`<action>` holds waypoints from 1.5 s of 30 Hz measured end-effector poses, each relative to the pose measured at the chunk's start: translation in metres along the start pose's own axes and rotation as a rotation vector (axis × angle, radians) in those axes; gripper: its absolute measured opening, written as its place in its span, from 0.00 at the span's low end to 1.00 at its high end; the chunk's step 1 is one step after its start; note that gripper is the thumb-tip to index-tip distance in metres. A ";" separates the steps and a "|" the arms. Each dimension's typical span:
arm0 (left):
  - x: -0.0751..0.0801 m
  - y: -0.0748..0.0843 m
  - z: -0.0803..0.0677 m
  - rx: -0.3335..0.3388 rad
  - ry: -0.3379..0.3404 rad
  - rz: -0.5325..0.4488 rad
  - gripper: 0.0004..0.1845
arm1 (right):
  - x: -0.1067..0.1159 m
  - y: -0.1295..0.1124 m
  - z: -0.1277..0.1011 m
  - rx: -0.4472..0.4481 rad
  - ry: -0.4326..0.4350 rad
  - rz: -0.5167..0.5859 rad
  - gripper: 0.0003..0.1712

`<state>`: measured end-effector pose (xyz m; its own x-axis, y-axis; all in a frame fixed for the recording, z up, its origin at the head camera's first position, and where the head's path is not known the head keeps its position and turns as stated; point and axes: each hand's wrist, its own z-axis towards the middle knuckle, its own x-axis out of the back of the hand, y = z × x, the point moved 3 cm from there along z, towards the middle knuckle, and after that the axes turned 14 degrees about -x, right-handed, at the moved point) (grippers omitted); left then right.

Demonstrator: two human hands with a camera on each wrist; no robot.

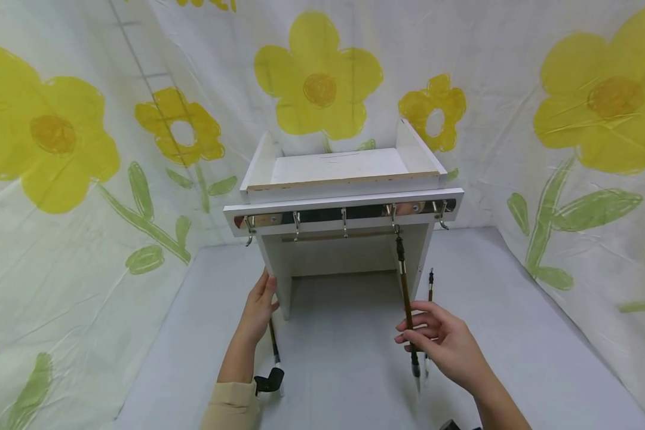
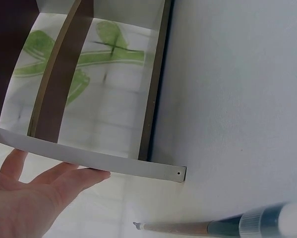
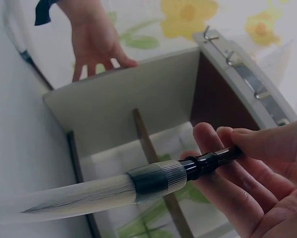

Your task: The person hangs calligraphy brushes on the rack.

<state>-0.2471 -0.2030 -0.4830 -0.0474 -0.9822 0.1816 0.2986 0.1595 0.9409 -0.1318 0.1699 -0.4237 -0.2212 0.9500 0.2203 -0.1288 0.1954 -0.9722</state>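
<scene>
bright, even, soft light fills all views with faint shadows. the head view bends at its edges. the calligraphy brush (image 3: 138,186) tip blurs close up, and the metal hook rail (image 1: 344,210) shows glare.

Bare hands, a beige sleeve (image 1: 231,406) on the left forearm, a black wrist mount (image 1: 269,380) beside it.

Left hand (image 1: 258,310), lower centre-left of head view: fingers straight, reaching upward. Right hand (image 1: 443,343), lower right: fingers curled, pinching.
</scene>
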 end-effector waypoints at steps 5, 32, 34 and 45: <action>-0.001 -0.001 0.001 0.001 -0.004 -0.004 0.36 | 0.000 0.001 0.001 -0.013 -0.011 0.015 0.25; 0.000 0.001 0.000 0.003 -0.006 0.001 0.36 | -0.002 0.007 0.012 -0.001 -0.030 0.048 0.26; 0.000 0.002 0.000 -0.001 -0.005 0.004 0.36 | -0.002 0.008 0.014 -0.001 -0.035 0.053 0.25; 0.000 0.001 -0.001 -0.003 -0.005 0.005 0.36 | -0.003 0.012 0.021 -0.050 -0.020 0.031 0.24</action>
<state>-0.2462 -0.2032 -0.4817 -0.0509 -0.9809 0.1877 0.3019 0.1640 0.9391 -0.1529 0.1638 -0.4341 -0.2440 0.9508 0.1908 -0.0732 0.1781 -0.9813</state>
